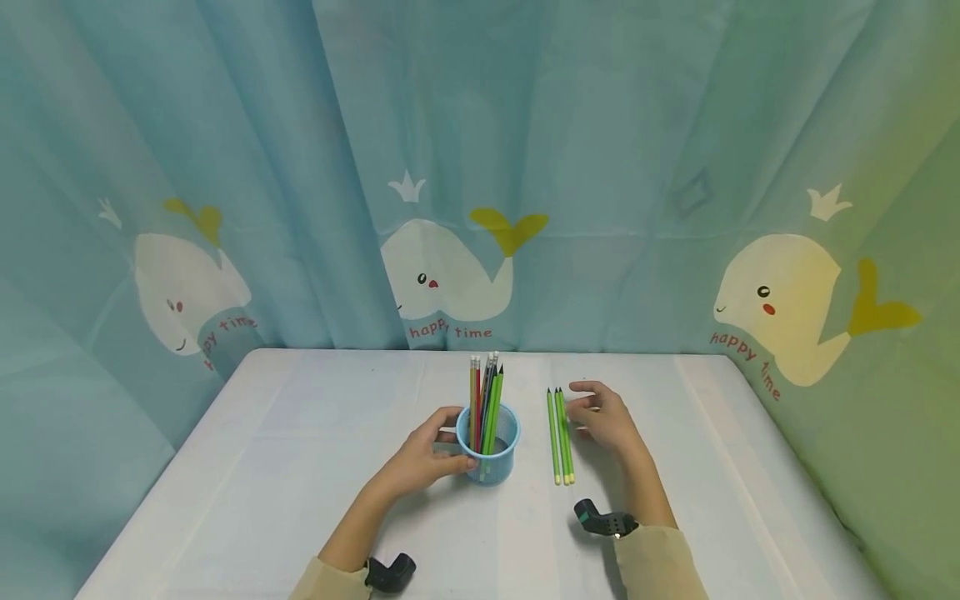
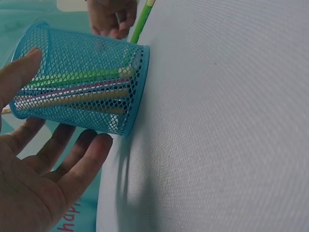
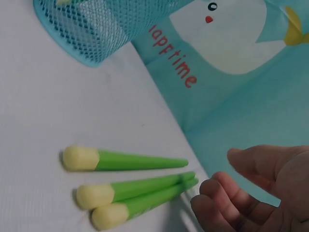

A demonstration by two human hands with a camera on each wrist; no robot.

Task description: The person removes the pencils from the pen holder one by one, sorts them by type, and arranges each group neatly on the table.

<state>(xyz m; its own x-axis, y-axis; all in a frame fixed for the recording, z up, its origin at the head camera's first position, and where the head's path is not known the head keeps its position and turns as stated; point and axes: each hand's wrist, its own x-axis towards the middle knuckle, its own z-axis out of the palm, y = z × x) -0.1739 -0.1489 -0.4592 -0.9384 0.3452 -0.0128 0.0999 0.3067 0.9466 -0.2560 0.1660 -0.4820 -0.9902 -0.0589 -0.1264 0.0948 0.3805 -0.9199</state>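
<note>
A light-blue mesh pencil cup (image 1: 495,473) stands upright on the table. Several pencils (image 1: 476,404) lean inside it, among them green, red and yellowish ones. My left hand (image 1: 420,458) holds the cup from the left, thumb on the near side and fingers around the far side; the left wrist view shows the mesh wall (image 2: 82,53) between them. To the cup's right lie three green pencils (image 1: 555,437) with pale yellow ends (image 3: 81,158) towards me. Just right of their dark tips is my right hand (image 1: 603,417), fingers loosely bent and parted from the thumb, holding nothing.
A white cloth covers the table (image 1: 315,450). Behind it hangs a blue-green curtain (image 1: 600,167) printed with white whales, meeting the table's back edge. Each wrist wears a black camera (image 1: 392,573) on a strap.
</note>
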